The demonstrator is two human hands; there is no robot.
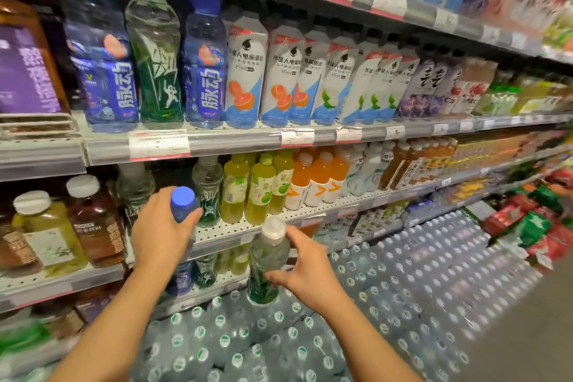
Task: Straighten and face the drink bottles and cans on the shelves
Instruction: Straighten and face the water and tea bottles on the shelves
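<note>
two bottles in hand, both upright, both out in front of the middle shelf (pixel 279 220). left hand (pixel 161 232) wrapped round the neck of a blue-capped bottle (pixel 183 200), fingers curled just under the cap, body of it hidden behind the palm; held close against the shelf lip, level with the green-labelled clear bottles (pixel 207 192) standing there. right hand (pixel 305 270) gripping a clear bottle with a green label (pixel 266 263) by its shoulder, thumb and fingers closed on it, white cap up, base hanging low above the shrink-wrapped water packs (pixel 403 288) stacked on the floor, possibly resting on them; hard to tell.

key relation: shelf gap lies up and ahead-left of the right hand's bottle, between the standing green-labelled bottles and the yellow-green ones (pixel 260 192). long axis already vertical, so likely only a lift and a push forward needed, label turned out. left hand nearer the shelf, its bottle probably the first to go in. matching blue bottles (pixel 204 62) visible on the shelf above, so perhaps bound up there instead.
</note>
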